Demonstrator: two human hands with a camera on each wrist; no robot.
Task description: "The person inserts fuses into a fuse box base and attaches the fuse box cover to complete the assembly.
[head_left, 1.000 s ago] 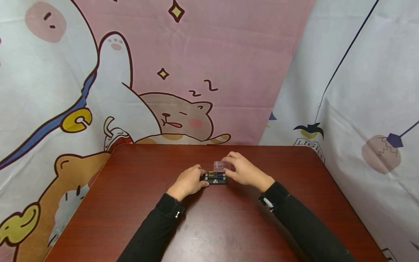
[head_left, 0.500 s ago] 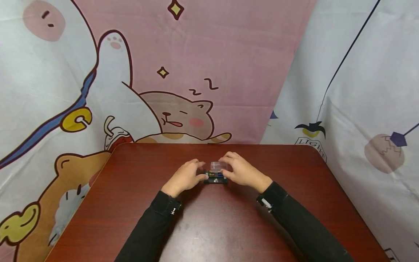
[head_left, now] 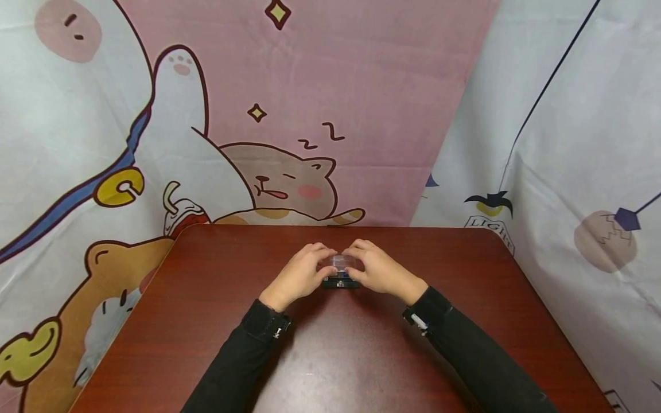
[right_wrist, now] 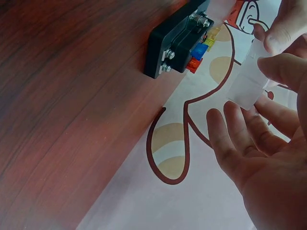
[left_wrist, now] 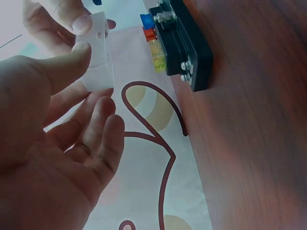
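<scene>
A small black fuse block (head_left: 341, 283) sits on the table between my hands. Blue, red and yellow blade fuses (left_wrist: 156, 53) stick up from it, with metal screw terminals at its ends. Above the block is its clear plastic cover (left_wrist: 101, 62), held apart from it. My left hand (head_left: 299, 276) pinches one end of the cover between thumb and fingers. At the opposite end, my right hand (head_left: 383, 272) grips it the same way, its thumb on the near side in the right wrist view. The fingers partly hide the cover in the head view.
The reddish-brown wooden table (head_left: 439, 350) reaches back to a cloth backdrop (head_left: 392, 115) printed with cartoon animals. Its far edge lies a short way beyond my hands.
My left hand has left the block's left end and moved up to the cover. The cover, first held by my right hand alone, has shifted slightly left and is now in both hands.
</scene>
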